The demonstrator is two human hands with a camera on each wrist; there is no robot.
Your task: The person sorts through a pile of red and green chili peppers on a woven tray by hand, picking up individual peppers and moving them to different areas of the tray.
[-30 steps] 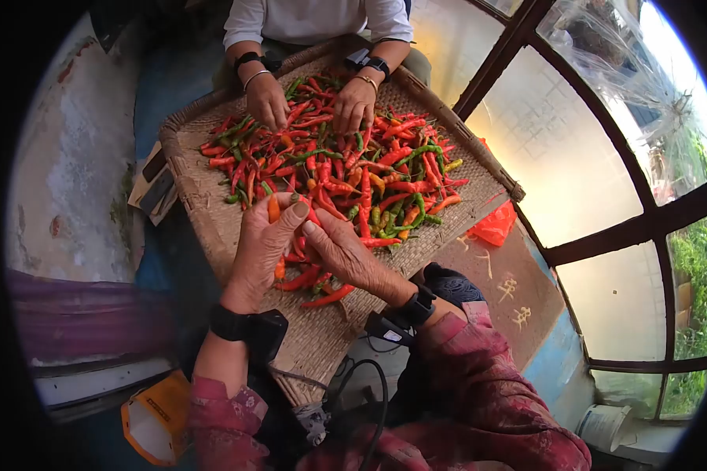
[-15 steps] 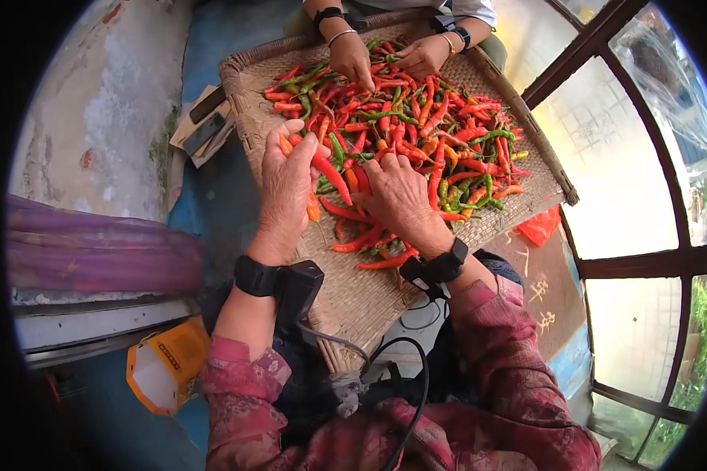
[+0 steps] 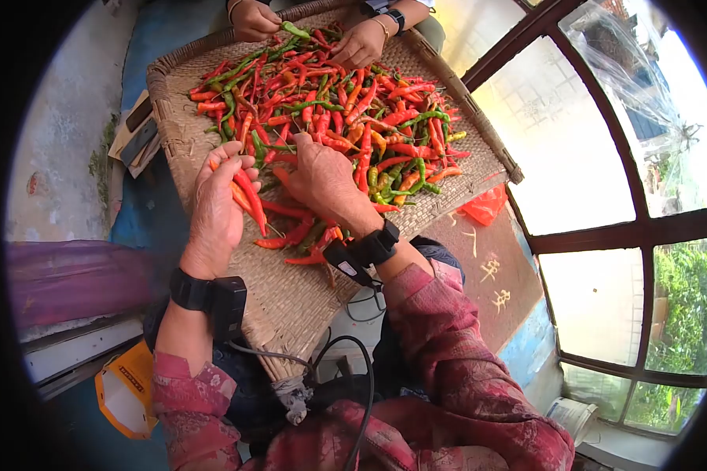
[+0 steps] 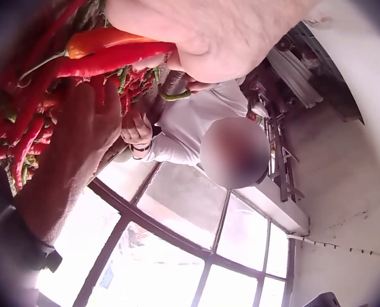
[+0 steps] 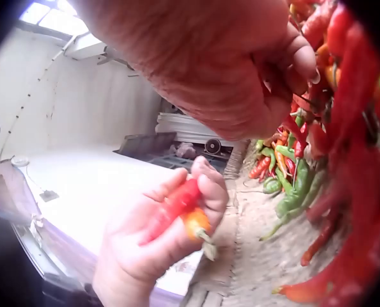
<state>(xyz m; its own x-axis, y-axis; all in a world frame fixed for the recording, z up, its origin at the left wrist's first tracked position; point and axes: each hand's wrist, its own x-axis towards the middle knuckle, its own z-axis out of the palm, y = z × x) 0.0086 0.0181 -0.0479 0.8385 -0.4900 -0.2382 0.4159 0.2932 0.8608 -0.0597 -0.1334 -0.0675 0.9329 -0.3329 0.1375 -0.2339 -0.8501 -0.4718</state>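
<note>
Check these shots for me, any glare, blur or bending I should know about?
Head: dark round vignette, window bars bowed, panes glaring. Left wrist: windows blown out, a round blur over the other person's head. Right wrist: nearest chilies soft, left hand washed pale.

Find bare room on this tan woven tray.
The tray's near corner is bare, between the left wrist's black box and the nearest long red peppers. A narrow strip runs inside the left rim. The red-and-green pepper heap crowds the middle.
</note>
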